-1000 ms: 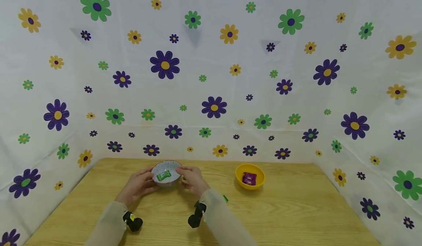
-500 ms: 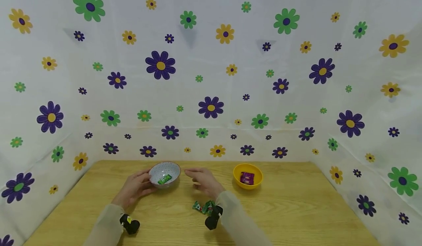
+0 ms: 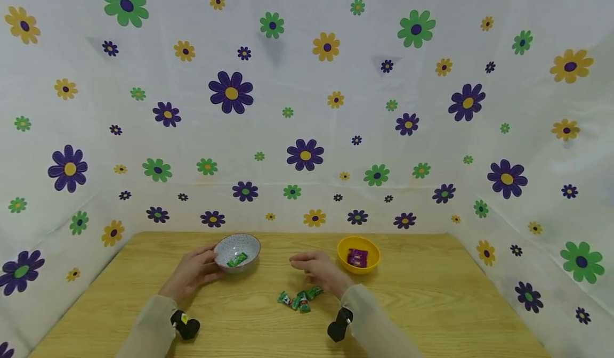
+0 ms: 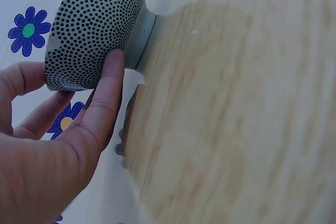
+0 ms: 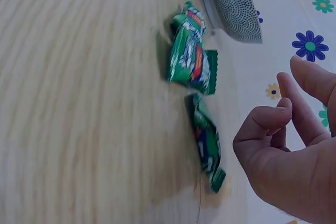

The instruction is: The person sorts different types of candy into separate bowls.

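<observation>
A speckled bowl [image 3: 237, 252] with a reddish rim stands at the back left of the table, a green-wrapped candy [image 3: 237, 260] inside it. My left hand [image 3: 190, 273] holds the bowl's left side; in the left wrist view, the thumb lies on its dotted outer wall [image 4: 97, 30] near the foot and other fingers reach the rim. My right hand [image 3: 322, 271] hovers between the two bowls, its fingers loosely bent and holding nothing. Just below it, several green candies [image 3: 300, 299] lie in a loose cluster on the wood. The right wrist view shows these candies [image 5: 191, 53] close up.
A yellow bowl [image 3: 358, 255] with purple-wrapped candies [image 3: 357, 258] stands to the right of my right hand. The wooden table [image 3: 431, 304] is bounded at the back and sides by a white flowered cloth [image 3: 268, 134].
My right hand has let go of the speckled bowl and moved right, bringing the green candies on the table into view. My left hand has stayed at the bowl, which has been set level.
</observation>
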Available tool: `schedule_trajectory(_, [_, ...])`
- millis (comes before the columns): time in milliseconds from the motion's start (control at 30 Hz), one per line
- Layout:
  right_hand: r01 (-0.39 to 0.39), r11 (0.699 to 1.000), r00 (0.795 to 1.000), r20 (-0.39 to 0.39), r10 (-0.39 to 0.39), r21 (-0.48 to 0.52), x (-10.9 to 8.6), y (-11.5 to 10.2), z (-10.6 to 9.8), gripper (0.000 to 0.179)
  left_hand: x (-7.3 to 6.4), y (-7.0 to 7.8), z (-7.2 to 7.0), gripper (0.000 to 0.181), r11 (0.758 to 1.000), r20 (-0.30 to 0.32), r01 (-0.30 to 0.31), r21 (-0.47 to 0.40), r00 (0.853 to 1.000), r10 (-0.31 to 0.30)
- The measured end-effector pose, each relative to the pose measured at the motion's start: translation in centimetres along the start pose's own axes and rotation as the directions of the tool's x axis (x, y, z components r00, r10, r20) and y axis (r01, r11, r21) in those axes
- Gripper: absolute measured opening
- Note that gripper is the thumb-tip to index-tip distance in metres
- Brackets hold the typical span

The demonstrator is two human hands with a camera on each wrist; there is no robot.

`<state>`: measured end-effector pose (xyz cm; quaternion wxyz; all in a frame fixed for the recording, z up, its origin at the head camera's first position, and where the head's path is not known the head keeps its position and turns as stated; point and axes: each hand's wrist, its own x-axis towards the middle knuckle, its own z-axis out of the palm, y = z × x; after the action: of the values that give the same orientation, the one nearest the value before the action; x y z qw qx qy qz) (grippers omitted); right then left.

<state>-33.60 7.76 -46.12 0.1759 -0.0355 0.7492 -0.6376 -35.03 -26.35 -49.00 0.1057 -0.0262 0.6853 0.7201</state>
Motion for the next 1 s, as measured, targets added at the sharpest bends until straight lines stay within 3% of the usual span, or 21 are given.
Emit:
schedule_trajectory(167, [0.026,0.998,0.999,-0.018,-0.027,-0.056,-0.8,0.9,-1.1,0.036,0.0,0.0,-0.1,0.060,1.000,0.013,-0.008,0.026,1.000,0.007])
schedule_trajectory(300, [0.064,0.984,0.997,-0.027,-0.069,-0.165,-1.3,1.5,-2.1,0.032,-0.1,0.1,-0.1,0.060,0.999,0.011,-0.008,0.046,1.000,0.007])
schedule_trajectory(467, [0.070,0.952,0.998,0.014,-0.069,-0.298,-1.6,2.1,-3.4,0.028,-0.1,0.3,0.0,0.060,0.999,0.009,-0.010,0.051,1.000,0.009])
schedule_trajectory(733, [0.089,0.900,0.994,0.102,-0.050,-0.427,-1.7,2.5,-5.2,0.022,0.0,0.5,0.3,0.060,0.998,0.009,-0.004,0.056,1.000,0.004])
schedule_trajectory(1000, [0.194,0.840,0.976,0.187,-0.113,-0.507,-1.9,2.5,-5.0,0.017,0.2,0.3,0.2,0.059,0.998,0.006,-0.005,0.059,1.000,0.005])
